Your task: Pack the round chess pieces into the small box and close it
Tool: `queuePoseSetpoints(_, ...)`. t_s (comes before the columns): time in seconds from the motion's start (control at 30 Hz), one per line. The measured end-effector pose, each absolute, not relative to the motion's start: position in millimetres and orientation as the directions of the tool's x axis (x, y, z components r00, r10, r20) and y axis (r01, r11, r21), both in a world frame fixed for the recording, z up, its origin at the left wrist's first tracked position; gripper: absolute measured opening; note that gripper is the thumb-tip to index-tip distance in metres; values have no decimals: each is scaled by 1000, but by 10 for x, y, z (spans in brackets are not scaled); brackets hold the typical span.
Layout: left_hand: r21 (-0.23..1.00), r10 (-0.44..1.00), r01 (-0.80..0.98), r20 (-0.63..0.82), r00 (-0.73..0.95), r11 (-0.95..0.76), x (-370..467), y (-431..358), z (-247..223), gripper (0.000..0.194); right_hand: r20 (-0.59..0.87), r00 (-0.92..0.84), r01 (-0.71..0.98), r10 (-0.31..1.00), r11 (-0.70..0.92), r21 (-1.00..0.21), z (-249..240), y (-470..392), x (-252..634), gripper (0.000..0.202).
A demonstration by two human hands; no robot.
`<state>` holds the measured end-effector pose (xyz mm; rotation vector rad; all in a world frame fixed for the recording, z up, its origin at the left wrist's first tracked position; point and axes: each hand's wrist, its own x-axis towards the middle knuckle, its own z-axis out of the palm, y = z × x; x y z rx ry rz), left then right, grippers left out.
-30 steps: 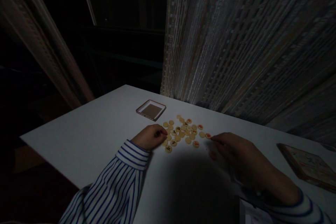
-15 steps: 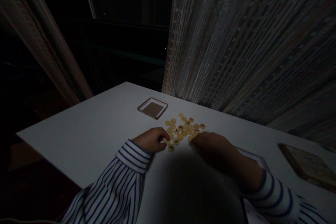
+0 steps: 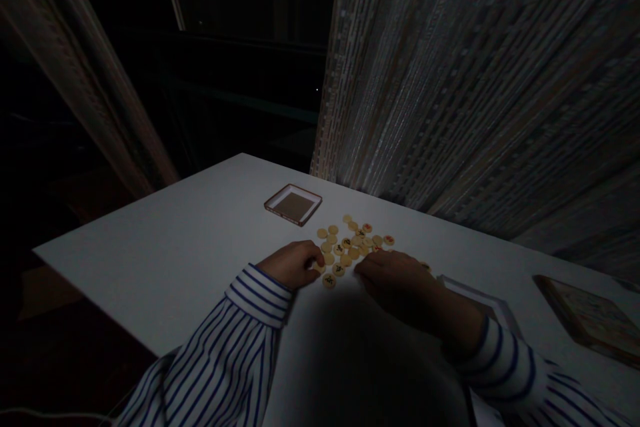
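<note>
Round pale-wood Chinese chess pieces (image 3: 346,259) lie in a loose cluster on the white table (image 3: 200,233); some show black or red characters, others lie blank side up. At the cluster's left edge, my left hand (image 3: 293,264) is curled, thumb and forefinger around one piece (image 3: 319,268) that rests on the table. My right hand (image 3: 395,280) reaches over the right side of the cluster. Its fingers are bent and pressed together, and it hides some pieces. Whatever lies under its fingertips cannot be seen. One piece (image 3: 425,267) shows just beyond its wrist.
Behind the pieces is a shallow square box lid or tray (image 3: 294,205) with a brown rim. A whitish tray (image 3: 475,293) is partly covered by my right forearm. Further right lies a flat wood-edged box (image 3: 590,317). A curtain (image 3: 425,80) hangs along the table's far edge.
My right hand has slid slightly left toward the near edge of the cluster, uncovering a piece by its wrist. The left hand stays at its piece. The view has shifted a little.
</note>
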<state>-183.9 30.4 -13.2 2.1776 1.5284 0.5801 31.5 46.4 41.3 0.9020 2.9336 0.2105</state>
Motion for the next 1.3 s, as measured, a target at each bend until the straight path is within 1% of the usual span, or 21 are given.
queuePoseSetpoints(0.13, 571, 962, 778, 90, 258, -262, -1842, 271, -53, 23, -26, -820, 564, 572, 814, 139, 415, 463, 312, 18)
queuePoseSetpoints(0.3, 648, 975, 729, 139, 172, -221, -1851, 257, -18, 25, -27, -820, 562, 571, 815, 142, 416, 455, 316, 18)
queuePoseSetpoints(0.4, 674, 965, 692, 206, 161, -259, -1864, 269, -28, 31, -24, -820, 562, 572, 813, 155, 421, 444, 310, 17)
queuePoseSetpoints(0.47, 671, 952, 677, 252, 176, -303, -1872, 278, -35, 38, -22, -819, 563, 573, 810, 164, 426, 438, 302, 16)
queuePoseSetpoints(0.53, 662, 942, 673, 271, 197, -330, -1878, 282, -35, 40, -24, -816, 566, 577, 807, 167, 432, 434, 292, 16)
queuePoseSetpoints(0.9, 685, 947, 656, 267, 178, -316, -1864, 270, 4, 30, -34, -820, 560, 572, 812, 162, 406, 424, 280, 17)
queuePoseSetpoints(1.1, 731, 953, 613, 260, 156, -300, -1851, 267, 24, 29, -50, -819, 559, 572, 814, 159, 371, 434, 294, 17)
queuePoseSetpoints(1.3, 791, 960, 544, 240, 147, -281, -1881, 301, -54, 33, -47, -833, 540, 551, 830, 140, 354, 433, 296, 17)
